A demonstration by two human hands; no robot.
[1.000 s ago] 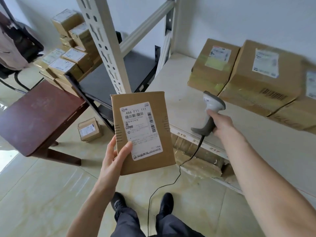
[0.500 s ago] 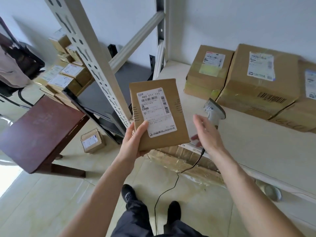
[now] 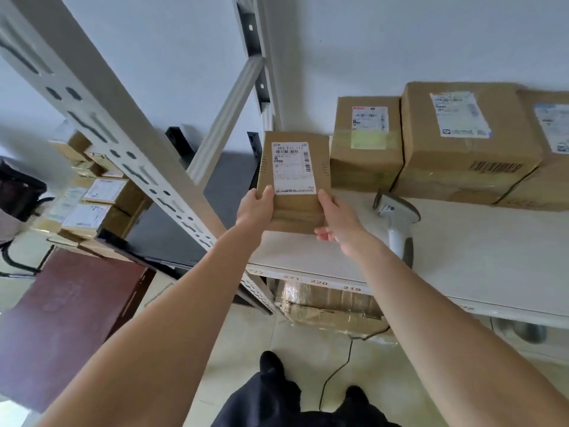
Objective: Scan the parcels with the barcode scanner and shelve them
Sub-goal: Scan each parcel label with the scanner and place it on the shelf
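White metal shelving [image 3: 462,241] against a pale wall carries taped cartons [image 3: 468,143] along its back edge; both hands, left [image 3: 255,208] and right [image 3: 337,220], clasp a flat, white-labelled cardboard parcel [image 3: 295,180] over the shelf's left end, barcode scanner [image 3: 397,217] lying alongside.

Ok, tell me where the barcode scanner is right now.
In the head view the barcode scanner lies on the white shelf, just right of the right hand, in front of the stacked boxes.

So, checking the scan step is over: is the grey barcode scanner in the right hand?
No, the grey barcode scanner lies on the shelf.
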